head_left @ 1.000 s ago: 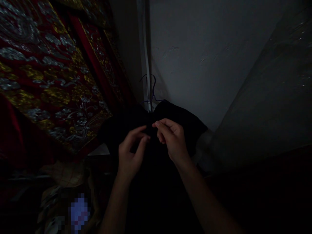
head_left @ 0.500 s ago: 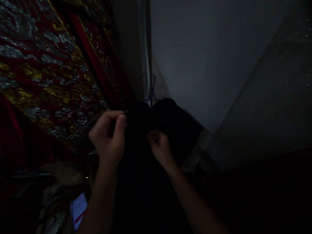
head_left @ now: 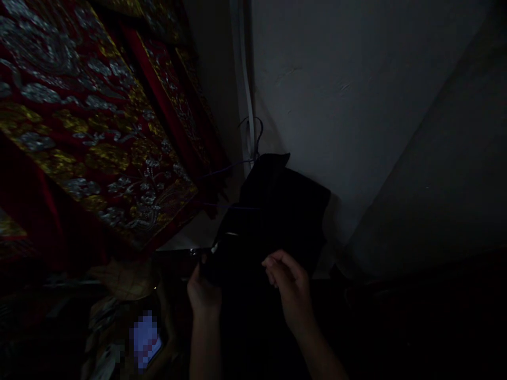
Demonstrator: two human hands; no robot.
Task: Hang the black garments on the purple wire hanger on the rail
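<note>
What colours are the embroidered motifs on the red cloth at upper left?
Silver and gold, on the red cloth; the head view shows them best.

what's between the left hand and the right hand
In the head view, the black garment fills the gap between the left hand and the right hand; it is too dark to make out detail.

Crimson cloth (head_left: 95,119) bears silver and gold scrolls, clouds and sprigs; the garment (head_left: 293,211) is black, seemingly plain from where I stand in this gloom; its hanger (head_left: 245,208) shows purple; the wall (head_left: 348,121) divides diagonally into lighter and darker grey; a lit panel (head_left: 146,335) glows blue-violet with a reddish patch.
</note>
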